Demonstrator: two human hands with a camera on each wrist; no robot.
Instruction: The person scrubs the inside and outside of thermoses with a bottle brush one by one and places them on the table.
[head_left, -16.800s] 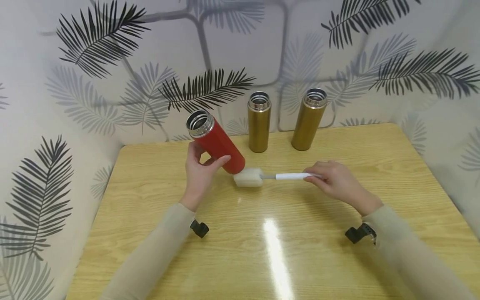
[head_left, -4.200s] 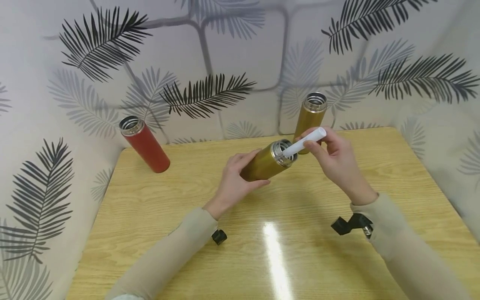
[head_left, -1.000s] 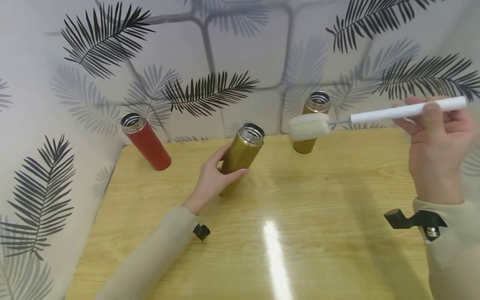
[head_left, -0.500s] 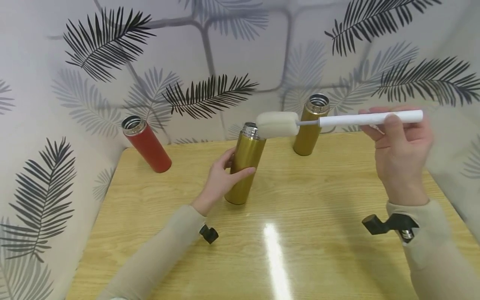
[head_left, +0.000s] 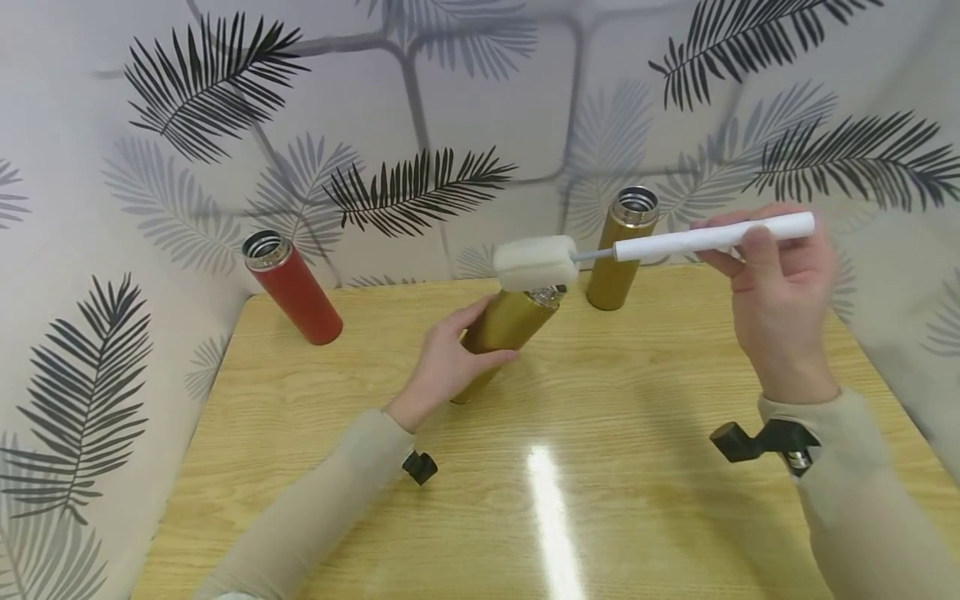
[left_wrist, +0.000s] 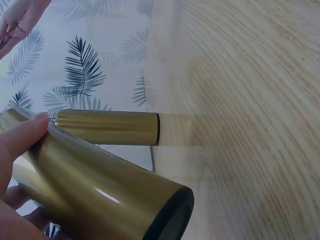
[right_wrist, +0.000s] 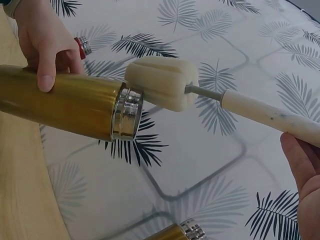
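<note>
My left hand [head_left: 438, 362] grips a gold vacuum flask [head_left: 513, 321] round its body, thumb on the near side. The flask leans right, its lidless steel mouth [right_wrist: 127, 114] partly hidden behind the sponge in the head view. My right hand [head_left: 787, 292] holds a sponge bottle brush [head_left: 660, 244] by its white handle, thumb along the top. In the right wrist view its cream sponge head [right_wrist: 162, 82] is outside the flask, close beside the mouth; whether they touch I cannot tell.
A red flask [head_left: 296, 292] without a lid stands at the table's back left. Another open gold flask [head_left: 613, 271] stands at the back, right of the held one. The leaf-patterned wall [head_left: 480, 100] rises behind the wooden table [head_left: 600, 517].
The red flask, earlier in my left hand, now stands at the left. The brush, inside the gold flask 4.2 s ago, came out rightward and has moved back left. The held flask has tilted right.
</note>
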